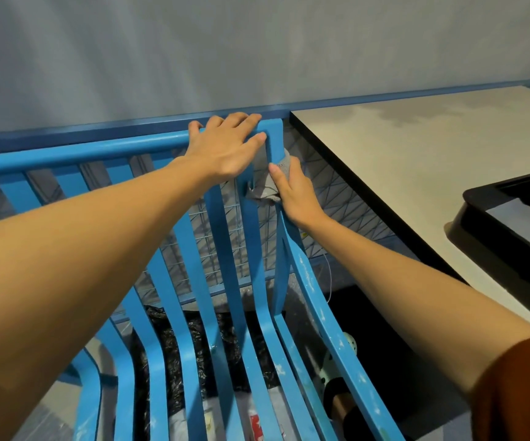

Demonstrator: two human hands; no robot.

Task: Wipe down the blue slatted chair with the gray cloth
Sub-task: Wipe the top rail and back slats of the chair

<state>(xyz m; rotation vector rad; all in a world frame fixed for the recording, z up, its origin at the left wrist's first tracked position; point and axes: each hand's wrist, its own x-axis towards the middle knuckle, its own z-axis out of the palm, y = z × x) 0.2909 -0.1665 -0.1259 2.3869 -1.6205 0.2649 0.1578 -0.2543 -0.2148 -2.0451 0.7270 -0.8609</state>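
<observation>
Hands on chair back, cloth at the right upright.

Right hand [295, 192] grips a crumpled gray cloth [263, 189], thumb on top and fingers wrapped behind, and holds it against the right rear upright of the blue slatted chair [82, 152], just below the top rail. Left hand [225, 148] lies spread over the top rail at the same corner, fingers nearly straight, holding nothing; it sits just above the cloth. The chair's slats carry pale scuffs and flecks. Crinkled black plastic sheeting [177, 338] lies under the seat. A pale green perforated shoe [349, 342] shows beside the right side rail. An off-white table with a dark edge [416, 148] stands to the right, bearing a black rectangular tray [480, 218].
</observation>
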